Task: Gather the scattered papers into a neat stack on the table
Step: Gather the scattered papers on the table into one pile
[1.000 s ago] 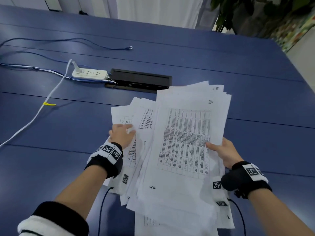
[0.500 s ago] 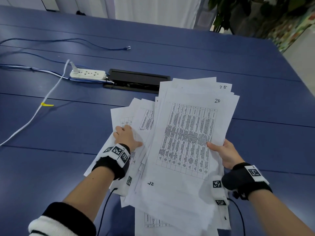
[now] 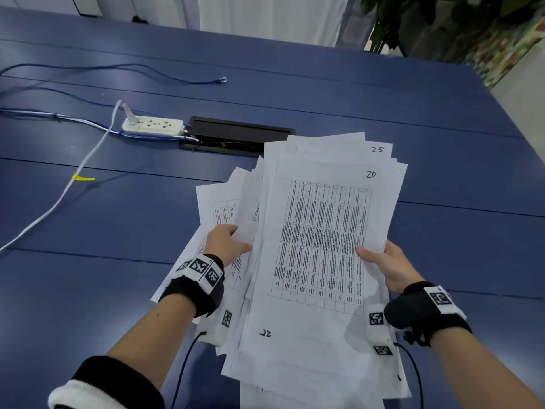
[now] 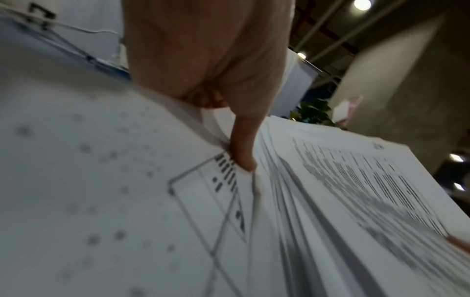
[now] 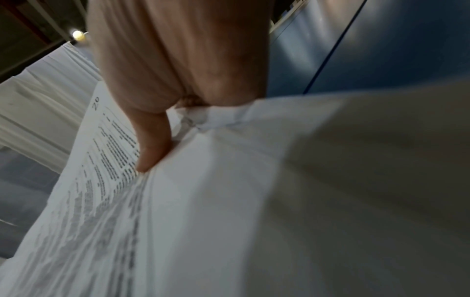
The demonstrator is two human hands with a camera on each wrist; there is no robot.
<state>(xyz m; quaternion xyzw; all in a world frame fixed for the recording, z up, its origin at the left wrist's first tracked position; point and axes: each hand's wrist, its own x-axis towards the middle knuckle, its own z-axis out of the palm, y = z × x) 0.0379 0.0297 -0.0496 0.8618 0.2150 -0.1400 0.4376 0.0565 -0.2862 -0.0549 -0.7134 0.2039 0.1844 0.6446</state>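
Many white printed papers [image 3: 321, 246], unevenly fanned, numbered 20 on top.

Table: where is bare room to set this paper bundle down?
Bare blue table lies right of the papers and beyond the black cable box. Left side is crowded: power strip, white cable, blue cable.

Blue panelled table [image 3: 383, 93] fills the view. White power strip [image 3: 152, 126] and black cable hatch [image 3: 236, 137] lie at 11 o'clock. White curtain [image 3: 265, 16] hangs at 12, leafy plant [image 3: 427, 22] at 1. Round ceiling lamps [image 4: 362, 4] glow overhead.
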